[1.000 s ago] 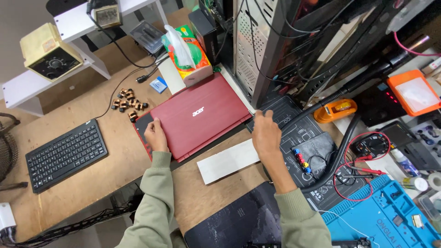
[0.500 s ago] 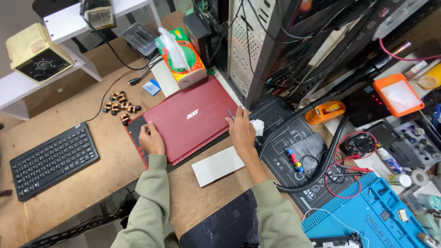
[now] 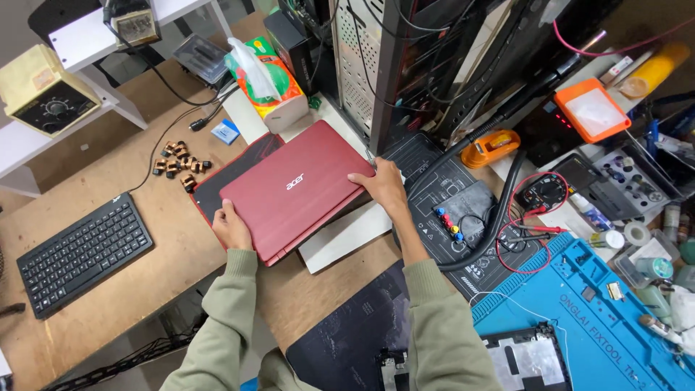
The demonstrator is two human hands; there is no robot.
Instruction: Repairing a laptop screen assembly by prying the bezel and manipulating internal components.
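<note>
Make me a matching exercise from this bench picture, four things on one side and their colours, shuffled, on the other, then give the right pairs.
Things:
1. laptop held between the left hand and right hand
2. keyboard at the left of the desk
3. repair mat at the lower right
4. small lidded tray at the upper right

Colours:
A. blue
B. orange
C. red
D. black

Pairs: 1-C, 2-D, 3-A, 4-B
</note>
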